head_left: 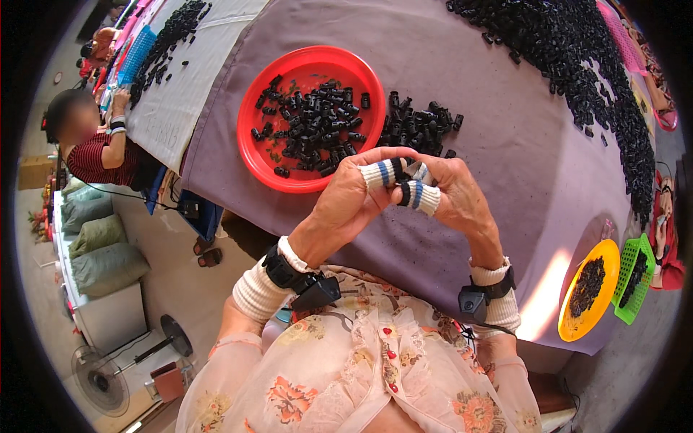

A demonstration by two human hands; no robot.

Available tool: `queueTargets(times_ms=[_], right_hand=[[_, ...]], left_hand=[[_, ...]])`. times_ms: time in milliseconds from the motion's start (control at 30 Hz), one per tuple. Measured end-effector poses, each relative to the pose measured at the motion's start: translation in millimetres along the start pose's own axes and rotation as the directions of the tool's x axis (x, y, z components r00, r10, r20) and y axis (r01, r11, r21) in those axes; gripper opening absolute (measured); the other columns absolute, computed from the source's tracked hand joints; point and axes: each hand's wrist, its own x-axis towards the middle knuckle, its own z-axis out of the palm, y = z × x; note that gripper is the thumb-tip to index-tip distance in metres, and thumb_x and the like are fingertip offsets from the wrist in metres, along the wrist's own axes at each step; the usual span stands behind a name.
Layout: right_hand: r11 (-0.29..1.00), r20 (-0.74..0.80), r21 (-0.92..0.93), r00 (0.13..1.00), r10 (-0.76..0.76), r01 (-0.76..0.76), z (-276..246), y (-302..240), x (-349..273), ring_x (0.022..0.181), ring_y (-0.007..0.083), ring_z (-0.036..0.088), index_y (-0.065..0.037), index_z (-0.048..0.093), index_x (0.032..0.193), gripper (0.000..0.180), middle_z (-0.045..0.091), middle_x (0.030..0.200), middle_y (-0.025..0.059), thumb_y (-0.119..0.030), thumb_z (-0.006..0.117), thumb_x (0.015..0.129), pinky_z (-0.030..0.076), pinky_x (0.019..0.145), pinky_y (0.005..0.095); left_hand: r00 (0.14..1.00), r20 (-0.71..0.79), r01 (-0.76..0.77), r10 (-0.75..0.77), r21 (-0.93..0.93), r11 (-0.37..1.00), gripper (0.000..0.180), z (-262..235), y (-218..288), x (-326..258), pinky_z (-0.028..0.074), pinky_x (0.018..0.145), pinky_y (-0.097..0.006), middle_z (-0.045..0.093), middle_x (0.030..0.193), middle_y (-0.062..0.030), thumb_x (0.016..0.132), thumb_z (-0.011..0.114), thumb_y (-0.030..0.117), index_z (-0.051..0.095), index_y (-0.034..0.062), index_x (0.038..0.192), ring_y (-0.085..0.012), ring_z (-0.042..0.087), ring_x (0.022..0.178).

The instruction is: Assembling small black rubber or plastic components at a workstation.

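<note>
My left hand (348, 189) and my right hand (462, 193) meet over the table's near side, fingers pinched together at the tips. Whatever they pinch is small and mostly covered by the fingers; I cannot make it out. White knitted finger covers with blue and black stripes wrap the thumbs. Just beyond my hands lies a loose heap of small black barrel-shaped plastic pieces (422, 128), like cord locks. Left of that heap, a round red tray (249, 148) holds many more of the same pieces, with green bits among them.
A large spread of black pieces (548, 50) covers the far right of the purple-grey cloth (404, 29). Near the right edge are a yellow tray (570, 321) and a green basket (626, 307) with black contents. Leftward, a person (101, 155) sits at another table; a fan (101, 379) stands below.
</note>
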Motion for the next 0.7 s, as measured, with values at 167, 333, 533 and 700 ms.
queueTargets(times_ms=[167,333,533,700], right_hand=[[0.999,-0.015,-0.047,1.000,-0.017,0.016,0,4,0,0.054,0.0093,0.042,-0.002,0.059,0.080,0.038,0.050,0.058,0.0031,-0.035,0.074,0.069,0.036,0.048,0.0267],[0.993,-0.048,-0.106,0.997,-0.065,0.060,-4,9,3,0.052,0.0102,0.040,-0.001,0.055,0.073,0.045,0.046,0.056,0.0035,-0.040,0.075,0.066,0.035,0.047,0.0269],[0.995,-0.029,-0.100,0.999,-0.025,0.022,-3,11,3,0.053,0.0106,0.039,-0.001,0.054,0.073,0.046,0.046,0.056,0.0047,-0.041,0.074,0.065,0.035,0.047,0.0282],[0.996,-0.017,-0.056,0.998,-0.067,0.066,-1,7,2,0.054,0.0101,0.040,-0.001,0.058,0.081,0.038,0.050,0.058,0.0051,-0.034,0.073,0.069,0.038,0.049,0.0279]], left_hand=[[0.999,0.050,0.014,-0.011,-0.060,0.998,0.023,-1,1,-1,0.051,0.062,-0.021,0.060,0.096,-0.0098,0.088,0.046,0.006,0.054,-0.0033,0.108,-0.0122,0.059,0.079],[0.997,0.077,0.040,-0.027,-0.172,0.984,0.023,1,0,0,0.052,0.061,-0.023,0.060,0.096,-0.0097,0.088,0.047,0.007,0.054,-0.0031,0.108,-0.0125,0.059,0.076],[0.996,0.073,0.067,-0.052,-0.212,0.975,0.024,0,-1,0,0.052,0.061,-0.023,0.060,0.096,-0.0094,0.087,0.048,0.006,0.054,-0.0030,0.108,-0.0125,0.059,0.076],[0.994,0.092,0.085,-0.065,-0.232,0.969,0.024,-3,-2,1,0.051,0.061,-0.022,0.060,0.096,-0.0094,0.087,0.047,0.006,0.054,-0.0030,0.109,-0.0126,0.059,0.076]])
